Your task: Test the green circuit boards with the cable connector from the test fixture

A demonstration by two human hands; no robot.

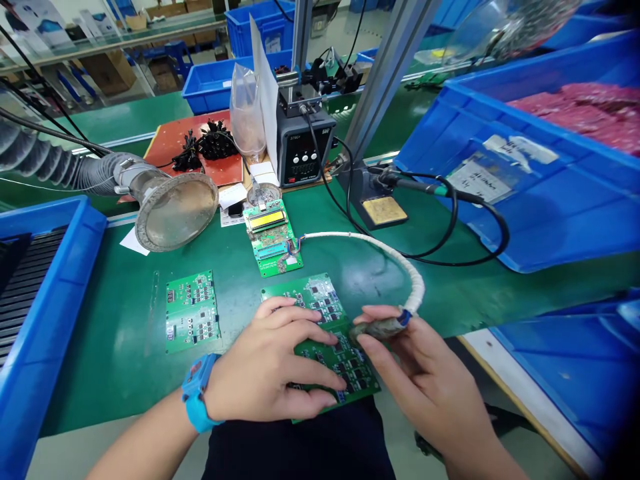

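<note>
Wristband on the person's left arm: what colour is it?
Blue; the wristband shows best in the head view.

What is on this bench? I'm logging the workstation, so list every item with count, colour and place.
green circuit board panel under the hands: one, green, front edge of the mat
white-wrapped probe with cable: one, white and grey, tip on that panel
second green circuit board panel: one, green, left of the hands
small green tester board with yellow display: one, centre of the mat
metal fume extractor funnel on grey hose: one, grey, left
black soldering station box: one, black, centre back
soldering iron stand with sponge: one, black, right of centre
blue plastic bins: several, blue, both sides and behind
green bench mat: one, green
left hand: flat on the panel, blue wristwatch
right hand: grips the probe
</note>
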